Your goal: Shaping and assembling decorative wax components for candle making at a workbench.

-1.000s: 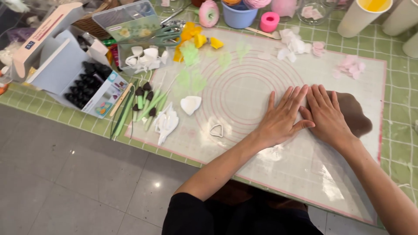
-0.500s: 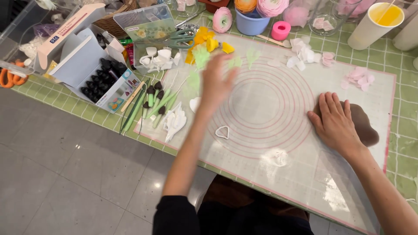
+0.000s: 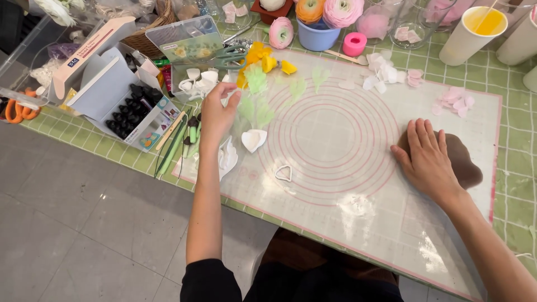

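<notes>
My right hand (image 3: 428,159) lies flat, fingers spread, on a brown flattened lump of clay (image 3: 464,162) at the right of the translucent mat with pink rings (image 3: 335,134). My left hand (image 3: 218,112) hovers at the mat's left edge, fingers loosely curled, just above a row of thin modelling tools (image 3: 184,140) and beside pale green clay leaves (image 3: 257,109); I cannot see anything held in it. A white heart-shaped piece (image 3: 253,140) and a small teardrop cutter (image 3: 283,173) lie on the mat near it.
An open box of dark-capped bottles (image 3: 126,112) sits at the left. Yellow petals (image 3: 263,59), white and pink petals (image 3: 386,75), a blue pot of clay flowers (image 3: 317,36), a pink cup (image 3: 354,43) and a white cup of yellow liquid (image 3: 470,33) line the back.
My left hand left the brown clay, swept across the mat to the left and now hovers over the tools. The right hand stays pressed on the clay.
</notes>
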